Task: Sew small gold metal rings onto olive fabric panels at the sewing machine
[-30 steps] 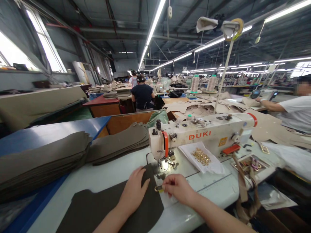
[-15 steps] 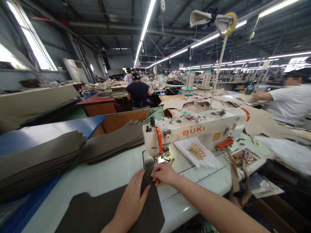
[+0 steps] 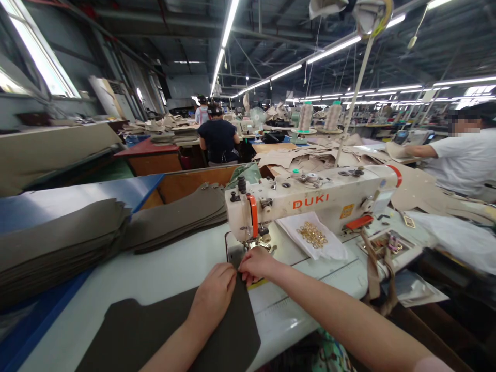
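Note:
A dark brown fabric piece (image 3: 163, 330) lies on the white sewing table (image 3: 170, 268), its narrow end running up to the needle of a white DUKI sewing machine (image 3: 310, 199). My left hand (image 3: 213, 294) lies flat on that narrow end, fingers stretched toward the presser foot. My right hand (image 3: 256, 263) is closed in a pinch at the fabric's tip, just below the needle. What it pinches is hidden; a small gold ring was in its fingers earlier.
Stacks of brown fabric pieces (image 3: 58, 243) sit at the left and behind the machine. A white cloth with several gold rings (image 3: 312, 235) lies under the machine arm. A parts tray (image 3: 387, 243) is at right. Other people sit at benches ahead (image 3: 217, 142) and at right (image 3: 461, 160).
My right hand has moved up and left from the table's front to the fabric tip at the needle. My left hand has slid forward along the fabric with it.

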`<state>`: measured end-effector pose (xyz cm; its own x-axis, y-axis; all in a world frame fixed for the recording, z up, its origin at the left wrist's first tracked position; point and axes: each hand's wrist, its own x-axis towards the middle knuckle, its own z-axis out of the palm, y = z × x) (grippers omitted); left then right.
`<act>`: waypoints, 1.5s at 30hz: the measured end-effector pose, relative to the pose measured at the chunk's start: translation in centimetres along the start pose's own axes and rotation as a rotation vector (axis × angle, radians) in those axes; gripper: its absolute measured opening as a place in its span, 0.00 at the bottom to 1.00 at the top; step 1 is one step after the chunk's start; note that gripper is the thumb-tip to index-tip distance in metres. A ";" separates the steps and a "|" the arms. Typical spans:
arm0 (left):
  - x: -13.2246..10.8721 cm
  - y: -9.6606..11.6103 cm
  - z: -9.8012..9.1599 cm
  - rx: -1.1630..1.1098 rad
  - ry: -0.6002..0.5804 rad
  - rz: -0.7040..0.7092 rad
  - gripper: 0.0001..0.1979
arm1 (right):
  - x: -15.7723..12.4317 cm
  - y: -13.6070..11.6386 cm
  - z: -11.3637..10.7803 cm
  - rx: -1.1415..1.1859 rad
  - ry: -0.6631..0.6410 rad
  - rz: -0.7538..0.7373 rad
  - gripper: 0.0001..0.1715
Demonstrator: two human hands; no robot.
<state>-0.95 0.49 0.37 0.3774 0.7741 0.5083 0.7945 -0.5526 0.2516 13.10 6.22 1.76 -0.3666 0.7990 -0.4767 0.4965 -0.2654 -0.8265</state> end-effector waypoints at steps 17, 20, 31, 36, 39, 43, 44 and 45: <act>0.1 -0.3 0.3 -0.010 -0.037 0.003 0.10 | -3.1 4.1 -1.0 -0.912 0.365 -0.856 0.13; 0.2 -0.1 0.2 -0.005 -0.009 0.016 0.09 | -2.6 4.4 -0.9 -0.970 0.405 -0.905 0.12; 0.5 0.2 0.3 -0.005 0.038 0.038 0.09 | -3.1 4.0 -1.0 -1.002 0.399 -0.933 0.06; 0.6 0.1 0.5 -0.035 0.014 -0.009 0.08 | -3.2 4.0 -1.1 -1.017 0.400 -0.939 0.07; 0.6 0.0 0.5 -0.063 0.011 -0.036 0.08 | -3.2 4.1 -1.2 -1.005 0.400 -0.932 0.07; 0.6 -0.2 0.4 -0.073 0.005 -0.028 0.08 | -3.1 4.2 -1.2 -1.002 0.410 -0.939 0.07; 0.6 -0.2 0.4 -0.066 0.004 -0.016 0.08 | -3.1 4.2 -1.2 -1.002 0.412 -0.941 0.07; 0.6 -0.3 0.4 -0.055 0.002 0.000 0.08 | -3.1 4.3 -1.1 -1.000 0.413 -0.942 0.07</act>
<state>-0.77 1.19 0.27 0.3764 0.7732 0.5104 0.7669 -0.5691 0.2966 17.25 3.25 0.03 -0.6995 0.6034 0.3828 0.6004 0.7868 -0.1431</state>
